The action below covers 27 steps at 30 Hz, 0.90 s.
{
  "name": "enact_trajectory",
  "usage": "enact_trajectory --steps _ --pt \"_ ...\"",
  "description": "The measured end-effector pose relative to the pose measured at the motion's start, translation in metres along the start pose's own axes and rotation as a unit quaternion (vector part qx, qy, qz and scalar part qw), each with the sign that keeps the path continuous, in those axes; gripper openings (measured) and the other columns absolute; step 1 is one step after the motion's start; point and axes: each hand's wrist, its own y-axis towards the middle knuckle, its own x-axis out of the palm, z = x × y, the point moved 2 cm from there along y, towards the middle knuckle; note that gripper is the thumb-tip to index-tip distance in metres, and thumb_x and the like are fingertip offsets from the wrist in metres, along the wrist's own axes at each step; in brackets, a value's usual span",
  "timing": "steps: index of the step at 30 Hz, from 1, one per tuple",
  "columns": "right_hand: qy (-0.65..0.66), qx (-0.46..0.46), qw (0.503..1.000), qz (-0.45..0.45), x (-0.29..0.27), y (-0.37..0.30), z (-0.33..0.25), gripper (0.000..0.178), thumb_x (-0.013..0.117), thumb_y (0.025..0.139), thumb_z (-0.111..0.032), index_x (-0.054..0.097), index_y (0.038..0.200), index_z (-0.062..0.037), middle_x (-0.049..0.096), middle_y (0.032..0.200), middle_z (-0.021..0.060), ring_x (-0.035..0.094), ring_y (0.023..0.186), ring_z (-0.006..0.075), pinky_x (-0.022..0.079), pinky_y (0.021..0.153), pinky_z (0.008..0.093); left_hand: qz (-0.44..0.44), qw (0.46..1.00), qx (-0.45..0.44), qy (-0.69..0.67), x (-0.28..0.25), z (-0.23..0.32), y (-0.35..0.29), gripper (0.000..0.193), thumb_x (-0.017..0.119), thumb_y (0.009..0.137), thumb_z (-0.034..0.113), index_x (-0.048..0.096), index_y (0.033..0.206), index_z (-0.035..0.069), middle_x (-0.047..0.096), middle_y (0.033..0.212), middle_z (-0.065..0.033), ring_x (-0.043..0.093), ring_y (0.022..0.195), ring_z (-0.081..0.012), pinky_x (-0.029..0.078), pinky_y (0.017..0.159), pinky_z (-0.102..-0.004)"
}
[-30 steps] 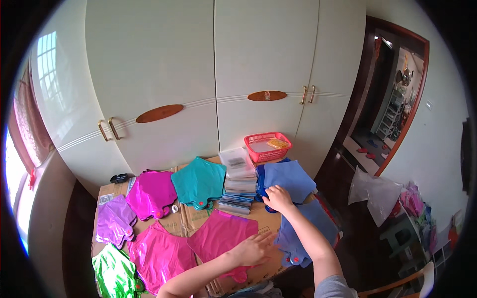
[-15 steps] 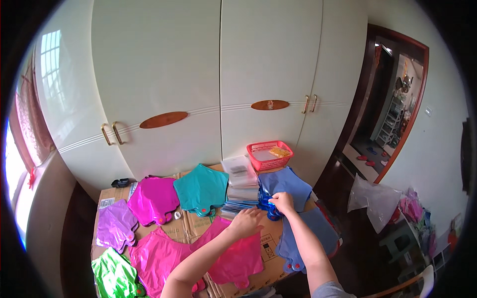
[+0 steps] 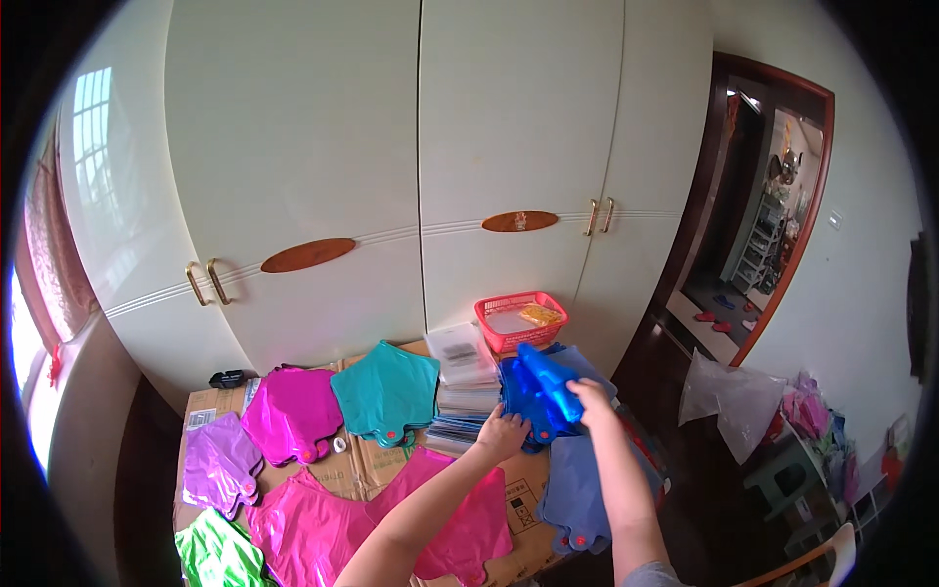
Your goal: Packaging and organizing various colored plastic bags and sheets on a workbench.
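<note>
A shiny blue foil balloon (image 3: 548, 380), flat and partly folded up, lies at the right back of the cardboard-covered table. My right hand (image 3: 591, 399) is closed on its right side and lifts part of it. At its lower left edge, my left hand (image 3: 503, 435) has bent fingers against the blue foil; the fingertips are partly hidden. Beneath and behind it lies a duller blue balloon pile (image 3: 593, 367). Another blue-grey pile (image 3: 595, 489) sits nearer, beside my right forearm. Stacked clear plastic sleeves (image 3: 466, 399) stand just left of the blue foil.
A red basket (image 3: 497, 342) holding a yellow packet stands against the white cabinet. Teal (image 3: 386, 391), magenta (image 3: 290, 411), purple (image 3: 220, 455), green (image 3: 220, 548) and pink (image 3: 308, 523) foil piles cover the table. A stool (image 3: 782, 484) stands to the right.
My right hand has raised and spread the blue foil, moving slightly right. My left hand has come from hovering over the sleeves to the foil's edge. The view has shifted slightly.
</note>
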Motion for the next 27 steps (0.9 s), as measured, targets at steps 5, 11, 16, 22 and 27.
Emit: enact_trajectory --steps 5,11,16,22,27 --pt "-0.113 -0.258 0.894 0.350 -0.097 0.023 -0.073 0.022 0.065 0.075 0.002 0.054 0.092 -0.0058 0.055 0.086 0.0060 0.054 0.078 0.0192 0.046 0.073 0.0349 -0.046 0.999 0.004 -0.004 -0.002 0.009 0.008 0.036 0.046 0.088 0.022 0.058 0.120 0.009 0.062 0.107 -0.0107 0.061 0.102 -0.0236 0.032 0.106 -0.0499" --pt "-0.496 -0.520 0.674 0.171 0.057 -0.061 -0.200 0.013 0.057 0.077 0.006 0.059 0.086 -0.0031 0.064 0.090 0.0141 0.062 0.087 0.0342 0.050 0.077 0.0389 -0.026 0.999 0.007 0.017 -0.024 0.000 -0.013 0.040 0.042 0.091 0.022 0.054 0.127 0.008 0.055 0.125 -0.0127 0.050 0.121 -0.0247 0.020 0.112 -0.0529" --pt "-0.501 -0.665 0.554 -0.009 0.210 -0.084 -0.160 0.011 0.062 0.076 -0.004 0.067 0.086 -0.0052 0.066 0.095 0.0099 0.063 0.091 0.0283 0.052 0.078 0.0379 -0.006 1.000 -0.024 -0.009 -0.091 -0.024 -0.063 0.045 0.054 0.087 0.029 0.053 0.128 0.009 0.051 0.133 -0.0121 0.044 0.129 -0.0246 0.023 0.110 -0.0546" --pt "-0.509 -0.691 0.487 -0.165 0.345 -0.096 -0.023 0.010 0.057 0.081 -0.009 0.060 0.071 -0.0066 0.057 0.079 0.0042 0.061 0.081 0.0210 0.054 0.066 0.0341 -0.026 0.978 -0.207 -0.013 -0.137 -0.102 -0.181 0.036 0.057 0.084 0.028 0.061 0.115 0.009 0.060 0.119 -0.0087 0.052 0.119 -0.0247 0.031 0.106 -0.0537" --pt "-0.575 -0.547 0.542 -0.277 0.379 -0.097 0.086 0.015 0.052 0.084 -0.012 0.062 0.074 -0.0049 0.060 0.087 0.0073 0.062 0.084 0.0248 0.053 0.075 0.0372 -0.047 0.957 -0.287 -0.008 -0.135 -0.138 -0.255 0.038 0.062 0.082 0.029 0.060 0.114 0.010 0.060 0.119 -0.0085 0.053 0.118 -0.0256 0.032 0.106 -0.0528"
